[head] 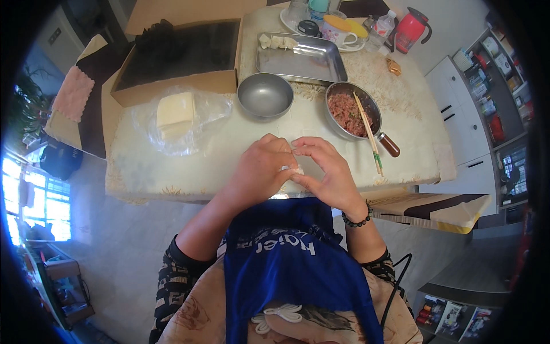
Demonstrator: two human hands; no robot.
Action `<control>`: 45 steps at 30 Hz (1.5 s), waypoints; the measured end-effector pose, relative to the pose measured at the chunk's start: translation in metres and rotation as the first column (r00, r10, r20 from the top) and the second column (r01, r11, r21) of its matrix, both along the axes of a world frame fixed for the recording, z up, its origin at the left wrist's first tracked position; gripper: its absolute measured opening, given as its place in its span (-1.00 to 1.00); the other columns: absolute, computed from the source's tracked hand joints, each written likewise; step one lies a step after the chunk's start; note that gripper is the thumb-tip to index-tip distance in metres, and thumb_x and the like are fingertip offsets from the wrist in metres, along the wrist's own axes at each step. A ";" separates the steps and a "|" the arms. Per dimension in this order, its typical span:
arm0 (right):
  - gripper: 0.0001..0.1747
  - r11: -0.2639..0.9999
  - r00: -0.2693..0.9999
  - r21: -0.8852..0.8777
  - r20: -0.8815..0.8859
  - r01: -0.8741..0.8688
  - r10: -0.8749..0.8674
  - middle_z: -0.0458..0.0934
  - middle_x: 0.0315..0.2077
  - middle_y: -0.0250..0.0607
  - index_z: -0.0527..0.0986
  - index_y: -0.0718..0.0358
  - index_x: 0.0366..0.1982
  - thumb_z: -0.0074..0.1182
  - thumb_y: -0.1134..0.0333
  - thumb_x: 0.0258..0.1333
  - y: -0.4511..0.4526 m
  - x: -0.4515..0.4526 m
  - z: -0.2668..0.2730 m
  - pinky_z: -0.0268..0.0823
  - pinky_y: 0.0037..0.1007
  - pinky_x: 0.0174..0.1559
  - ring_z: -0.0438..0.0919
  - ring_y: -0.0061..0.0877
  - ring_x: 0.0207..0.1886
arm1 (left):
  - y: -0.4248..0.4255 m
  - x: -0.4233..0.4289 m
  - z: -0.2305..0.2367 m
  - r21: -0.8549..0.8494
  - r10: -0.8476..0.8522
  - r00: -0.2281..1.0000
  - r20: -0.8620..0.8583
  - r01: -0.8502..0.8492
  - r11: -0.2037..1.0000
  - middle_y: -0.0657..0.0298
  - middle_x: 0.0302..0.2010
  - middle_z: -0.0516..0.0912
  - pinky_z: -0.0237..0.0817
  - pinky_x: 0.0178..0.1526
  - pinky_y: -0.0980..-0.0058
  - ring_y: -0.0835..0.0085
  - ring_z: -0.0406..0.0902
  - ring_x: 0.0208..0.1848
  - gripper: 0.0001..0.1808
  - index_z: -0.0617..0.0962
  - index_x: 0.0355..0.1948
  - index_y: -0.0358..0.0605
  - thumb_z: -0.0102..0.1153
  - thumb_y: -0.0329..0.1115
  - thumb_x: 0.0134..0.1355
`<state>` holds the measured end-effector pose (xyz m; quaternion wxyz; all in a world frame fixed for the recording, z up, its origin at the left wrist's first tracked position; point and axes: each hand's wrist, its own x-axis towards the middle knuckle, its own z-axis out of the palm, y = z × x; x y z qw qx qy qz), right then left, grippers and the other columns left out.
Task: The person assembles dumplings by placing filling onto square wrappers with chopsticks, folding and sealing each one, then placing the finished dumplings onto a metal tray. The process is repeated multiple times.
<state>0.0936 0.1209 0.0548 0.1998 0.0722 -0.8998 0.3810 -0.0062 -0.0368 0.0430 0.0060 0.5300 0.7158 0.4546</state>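
My left hand (pixel 264 165) is closed around a small pale folded dough wrapper (pixel 296 170), most of it hidden by the fingers. Close against it, my right hand (pixel 328 170) curves with its thumb tip at the wrapper and its other fingertips near the left hand's knuckles. Whether the right hand also grips the wrapper is not plain. Square dough wrappers (pixel 175 109) lie stacked on a clear plastic bag (pixel 210 105). A grey metal bowl (pixel 265 96) stands beyond my hands. To the right, a handled pan (pixel 383 139) holds minced meat filling (pixel 346 114), with chopsticks (pixel 369 129) laid across it.
Several folded dumplings (pixel 278 42) sit in a metal tray (pixel 300 66) at the back. Left of it stands an open cardboard box (pixel 180 84). Cups (pixel 335 32), a plastic bottle (pixel 382 26) and a red kettle (pixel 410 30) stand at the far right. A chair (pixel 429 208) is at the table's near right.
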 end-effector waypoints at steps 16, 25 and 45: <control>-0.89 0.971 0.974 0.162 0.173 -0.175 0.147 0.57 -0.27 -0.28 0.57 0.18 -0.48 0.28 0.43 -0.15 0.034 -0.025 0.031 0.38 -0.41 -0.13 0.53 -0.36 -0.17 | -0.006 -0.020 0.016 0.200 -0.041 0.997 0.063 0.027 0.979 0.21 -0.37 0.57 0.31 -0.13 0.42 0.26 0.48 -0.21 -0.91 0.62 -0.38 -0.16 0.21 -0.45 0.05; -0.92 0.968 0.960 0.159 0.173 0.194 -0.220 0.54 -0.50 -0.43 0.55 0.27 -0.43 0.17 0.41 0.05 0.127 -0.140 0.094 0.37 -0.62 -0.39 0.50 -0.71 -0.43 | 0.000 -0.032 -0.032 0.187 0.039 0.975 0.218 -0.081 0.979 0.15 -0.40 0.59 0.36 -0.22 0.46 0.28 0.54 -0.31 -0.96 0.61 -0.41 -0.23 0.17 -0.48 0.12; -0.86 0.744 0.936 0.634 0.086 0.213 -0.341 0.49 -0.30 -0.09 0.53 0.26 -0.48 0.13 0.33 -0.09 0.179 -0.259 -0.024 0.38 -0.20 -0.17 0.53 -0.14 -0.25 | -0.002 -0.031 -0.036 0.094 0.042 0.992 0.119 -0.053 0.994 0.23 -0.41 0.57 0.36 -0.29 0.36 0.25 0.51 -0.35 -0.95 0.60 -0.45 -0.15 0.17 -0.42 0.11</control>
